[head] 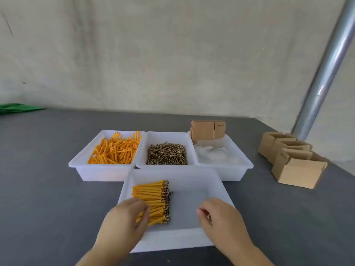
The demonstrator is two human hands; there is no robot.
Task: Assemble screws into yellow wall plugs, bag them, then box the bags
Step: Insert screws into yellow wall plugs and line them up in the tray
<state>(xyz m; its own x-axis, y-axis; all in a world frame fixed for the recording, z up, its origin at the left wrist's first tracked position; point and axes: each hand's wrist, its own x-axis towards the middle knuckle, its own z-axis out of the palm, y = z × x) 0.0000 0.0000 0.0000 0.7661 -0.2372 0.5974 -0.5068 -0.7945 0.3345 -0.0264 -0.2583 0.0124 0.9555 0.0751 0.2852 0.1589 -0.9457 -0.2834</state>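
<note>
1. Head view: a dark grey table [48,169] runs across the picture, with a pale wall [153,54] behind it and a slanting metal pole [326,70] at about 2 o'clock.
2. Nearest the person, at 6 o'clock, stands a white tray [192,175]. A neat stack of yellow plugs with screws in them [155,196] lies in its left half, the screw heads pointing to 3 o'clock.
3. The left hand [124,221] reaches into this tray from 7 o'clock. Its fingers curl over the near end of the stack and touch it; whether they pinch one piece cannot be told.
4. The right hand [221,221] hovers over the tray's right half at 5 o'clock. Its fingers are loosely curled, thumb and forefinger close together, and nothing can be seen between them.
5. Behind the near tray, three more white trays stand side by side.
   - At 11 o'clock, the left tray [80,164] holds loose yellow plugs [115,150].
   - At 12 o'clock, the middle tray [165,135] holds a heap of loose screws [167,156].
   - At 1 o'clock, the right tray [245,162] holds clear bags [213,152], with a flat folded carton [207,129] leaning at its far edge.
6. At 3 o'clock, well apart from the trays, a row of open cardboard boxes [295,162] sits on the table.
7. At 9 o'clock, by the far left edge, lies something green [17,108], too cut off to identify.
</note>
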